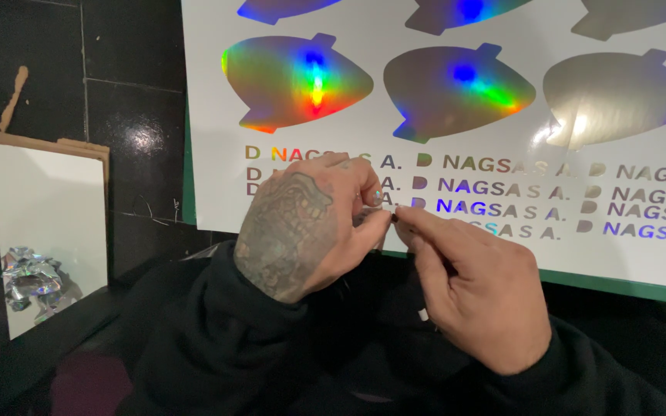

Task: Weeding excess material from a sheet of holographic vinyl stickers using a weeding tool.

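Holographic sticker sheet (456,177): both hands, left (302,227), right (475,289), pinching sliver at edge.

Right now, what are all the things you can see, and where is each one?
white sheet: one, white, lying across the upper right.
holographic shapes: six in view, rainbow-shiny silver, two rows at the sheet's top.
holographic letters: several rows, shiny, below the shapes.
green mat: one, green, showing under the sheet's lower edge.
white board: one, white, at the left.
foil scraps: one crumpled pile, silver, on the white board.
left hand: one, tattooed, black sleeve, fingers pinched at the sheet's letters.
right hand: one, black sleeve, fingers meeting the left hand's.
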